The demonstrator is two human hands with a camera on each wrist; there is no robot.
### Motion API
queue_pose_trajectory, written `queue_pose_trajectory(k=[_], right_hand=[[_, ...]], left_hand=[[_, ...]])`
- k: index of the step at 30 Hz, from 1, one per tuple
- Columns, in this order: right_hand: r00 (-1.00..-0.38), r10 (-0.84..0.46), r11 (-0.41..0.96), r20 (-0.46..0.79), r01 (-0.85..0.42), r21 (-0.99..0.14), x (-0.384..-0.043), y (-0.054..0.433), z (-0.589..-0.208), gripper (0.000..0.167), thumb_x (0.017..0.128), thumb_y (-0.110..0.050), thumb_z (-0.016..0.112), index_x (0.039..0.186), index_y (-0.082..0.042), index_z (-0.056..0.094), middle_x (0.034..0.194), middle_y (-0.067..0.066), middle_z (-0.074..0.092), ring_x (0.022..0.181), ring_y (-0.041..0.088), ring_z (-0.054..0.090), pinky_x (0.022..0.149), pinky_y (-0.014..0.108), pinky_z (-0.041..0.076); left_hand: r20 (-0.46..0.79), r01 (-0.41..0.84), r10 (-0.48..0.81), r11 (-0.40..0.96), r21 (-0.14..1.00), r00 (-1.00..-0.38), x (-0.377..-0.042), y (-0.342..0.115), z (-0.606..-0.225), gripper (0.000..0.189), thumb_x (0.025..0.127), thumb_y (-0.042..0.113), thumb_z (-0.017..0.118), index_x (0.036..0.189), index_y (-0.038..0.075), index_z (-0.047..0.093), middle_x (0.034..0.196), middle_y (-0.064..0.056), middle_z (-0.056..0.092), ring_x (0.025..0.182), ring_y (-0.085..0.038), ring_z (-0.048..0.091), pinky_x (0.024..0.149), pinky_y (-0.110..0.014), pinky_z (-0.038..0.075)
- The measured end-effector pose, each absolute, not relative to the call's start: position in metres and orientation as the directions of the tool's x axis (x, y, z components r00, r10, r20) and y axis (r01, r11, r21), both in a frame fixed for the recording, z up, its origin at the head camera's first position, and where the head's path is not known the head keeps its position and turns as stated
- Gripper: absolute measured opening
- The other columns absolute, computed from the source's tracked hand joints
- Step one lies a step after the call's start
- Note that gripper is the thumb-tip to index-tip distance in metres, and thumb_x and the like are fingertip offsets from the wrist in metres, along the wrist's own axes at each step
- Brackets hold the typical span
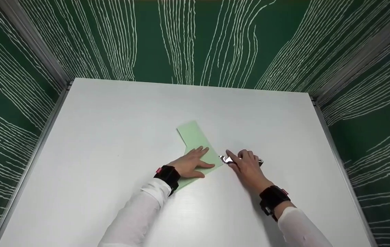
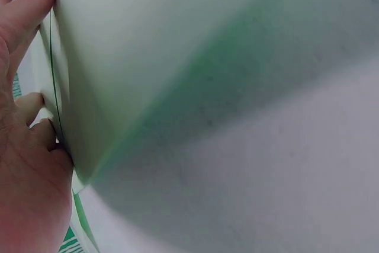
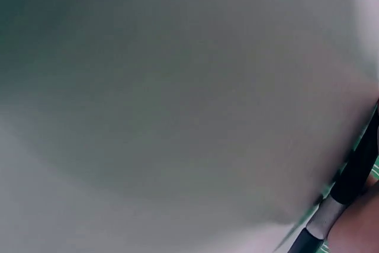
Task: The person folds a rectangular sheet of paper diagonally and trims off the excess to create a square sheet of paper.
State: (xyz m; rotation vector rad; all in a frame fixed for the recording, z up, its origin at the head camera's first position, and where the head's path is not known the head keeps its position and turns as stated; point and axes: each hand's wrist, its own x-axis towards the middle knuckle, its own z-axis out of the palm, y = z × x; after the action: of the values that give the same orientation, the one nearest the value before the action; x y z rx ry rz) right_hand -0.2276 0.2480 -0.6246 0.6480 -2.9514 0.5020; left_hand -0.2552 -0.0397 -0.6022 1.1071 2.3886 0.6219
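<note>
A folded sheet of light green paper [image 1: 194, 134] lies on the white table. My left hand [image 1: 192, 165] rests on it with fingers spread, pressing it down. In the left wrist view the paper's layers [image 2: 112, 57] stand slightly apart along an edge by the fingers. My right hand [image 1: 250, 169] grips a knife with a shiny blade [image 1: 227, 159], the index finger stretched forward along it. The blade tip is at the paper's right corner; whether it is between the layers cannot be told. The black handle [image 3: 358, 167] with a grey band shows at the right wrist view's edge.
The white tabletop [image 1: 112, 127] spreads around the paper on all sides. Green walls with white wavy lines [image 1: 178, 41] stand behind and at both sides, with grey metal posts [image 1: 37, 37] at the corners. Both wrists wear black bands [image 1: 273, 199].
</note>
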Motion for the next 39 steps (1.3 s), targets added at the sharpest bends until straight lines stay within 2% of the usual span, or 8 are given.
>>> queue_pose_trajectory(k=[6,11,14,17,20,26,39], right_hand=[[-0.901,-0.406,0.856,0.153,-0.434,-0.282,-0.2293,0.2483,-0.6251,0.047,0.096,-0.029,0.064,0.142,-0.019,0.058,0.1,0.015,0.051,0.089,0.029,0.041,0.075,0.044,0.033],[-0.895,-0.424,0.85,0.139,-0.446,-0.279,-0.2306,0.2512,-0.6253,0.047,0.097,-0.029,0.064,0.142,-0.021,0.057,0.101,0.014,0.052,0.092,0.029,0.043,0.076,0.044,0.033],[-0.896,-0.426,0.85,0.129,-0.445,-0.282,-0.2311,0.2525,-0.6254,0.048,0.097,-0.029,0.064,0.144,-0.022,0.056,0.101,0.013,0.052,0.092,0.029,0.043,0.077,0.043,0.032],[-0.89,-0.436,0.843,0.136,-0.457,-0.284,-0.2313,0.2532,-0.6247,0.048,0.097,-0.027,0.065,0.143,-0.021,0.056,0.101,0.014,0.052,0.091,0.029,0.042,0.076,0.042,0.031],[-0.879,-0.448,0.831,0.164,-0.477,-0.286,-0.2324,0.2536,-0.6248,0.047,0.095,-0.025,0.066,0.142,-0.019,0.058,0.099,0.015,0.052,0.09,0.03,0.042,0.075,0.042,0.03],[-0.859,-0.47,0.82,0.202,-0.51,-0.261,-0.2351,0.2514,-0.6266,0.047,0.095,-0.026,0.067,0.141,-0.02,0.059,0.098,0.013,0.052,0.09,0.029,0.043,0.075,0.041,0.031],[-0.907,-0.405,0.865,0.112,-0.42,-0.274,-0.2306,0.2464,-0.6237,0.049,0.097,-0.03,0.064,0.145,-0.022,0.055,0.099,0.013,0.05,0.089,0.029,0.041,0.076,0.044,0.035]], left_hand=[[-0.19,0.554,0.769,0.586,0.591,-0.61,-0.2541,-0.0396,-0.6019,0.046,0.099,0.033,0.062,0.143,0.027,0.056,0.169,-0.014,0.011,0.158,-0.032,0.005,0.129,-0.044,0.009],[-0.133,0.478,0.707,0.592,0.649,-0.695,-0.2527,-0.0372,-0.6045,0.041,0.097,0.029,0.066,0.137,0.021,0.063,0.166,-0.009,0.025,0.157,-0.028,0.016,0.128,-0.044,0.017],[-0.129,0.447,0.657,0.63,0.635,-0.743,-0.2516,-0.0376,-0.603,0.061,0.091,0.033,0.073,0.146,0.017,0.052,0.166,-0.011,0.024,0.157,-0.03,0.015,0.127,-0.045,0.021],[-0.137,0.465,0.625,0.693,0.551,-0.768,-0.2515,-0.0387,-0.6001,0.081,0.088,0.042,0.075,0.155,0.014,0.038,0.167,-0.015,0.02,0.156,-0.036,0.012,0.126,-0.05,0.02],[-0.15,0.497,0.622,0.728,0.473,-0.769,-0.2529,-0.0399,-0.5968,0.09,0.086,0.049,0.074,0.157,0.012,0.033,0.167,-0.018,0.018,0.156,-0.04,0.011,0.126,-0.056,0.016],[-0.178,0.513,0.639,0.728,0.455,-0.748,-0.2569,-0.0432,-0.5955,0.09,0.086,0.049,0.074,0.158,0.014,0.032,0.168,-0.016,0.016,0.156,-0.038,0.011,0.127,-0.054,0.015],[-0.184,0.523,0.643,0.731,0.439,-0.744,-0.2588,-0.043,-0.5963,0.09,0.085,0.049,0.074,0.157,0.014,0.033,0.168,-0.014,0.017,0.156,-0.037,0.012,0.127,-0.052,0.017]])
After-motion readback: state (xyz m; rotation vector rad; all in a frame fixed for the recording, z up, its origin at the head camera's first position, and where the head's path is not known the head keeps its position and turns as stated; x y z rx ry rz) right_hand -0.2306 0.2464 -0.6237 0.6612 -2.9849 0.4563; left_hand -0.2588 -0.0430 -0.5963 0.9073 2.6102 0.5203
